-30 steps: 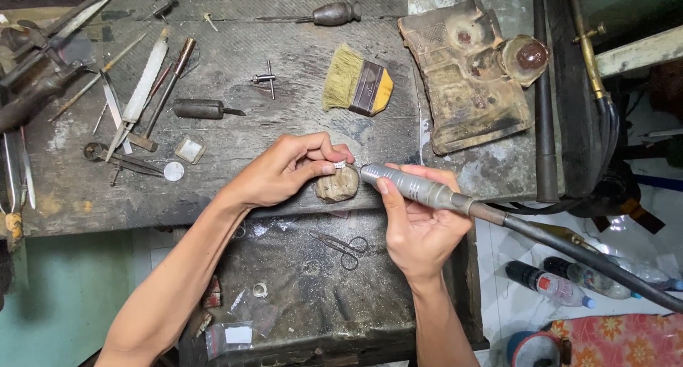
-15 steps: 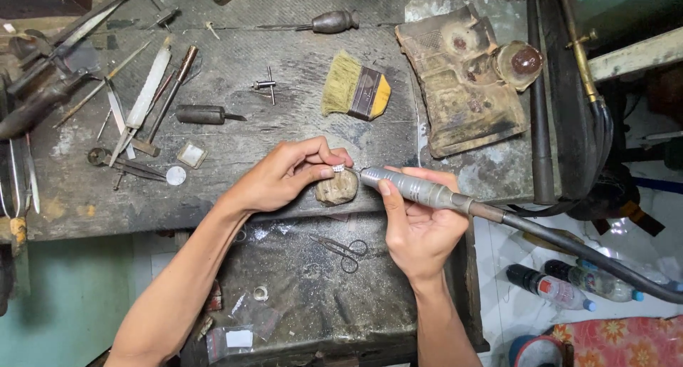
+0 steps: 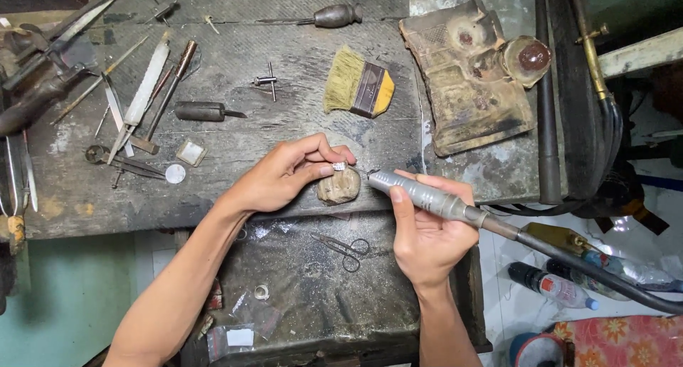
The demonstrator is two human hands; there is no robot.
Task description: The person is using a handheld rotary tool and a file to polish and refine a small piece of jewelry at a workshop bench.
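Pinched between thumb and fingertips of the left hand [image 3: 284,176] is a small silvery piece [image 3: 339,166], held just above a rounded wooden peg [image 3: 339,186] at the front edge of the bench [image 3: 284,75]. Right hand [image 3: 425,232] is closed around a grey rotary handpiece [image 3: 420,195], thumb along its barrel, its thin tip pointing left and meeting the piece; a dark flexible shaft [image 3: 590,267] runs from the handpiece off toward the lower right. Below the hands, a lower tray [image 3: 313,296] dusted with filings carries small scissors [image 3: 343,246] near its back edge and a ring [image 3: 262,291] toward its left side. On the bench, a yellow-bristled brush [image 3: 359,89] lies behind the hands near the middle, a worn, stained block [image 3: 469,82] sits toward the back right corner, and files and hand tools [image 3: 142,96] are scattered over the left part. Plastic bottles [image 3: 551,287] lie on the floor to the right of the tray.
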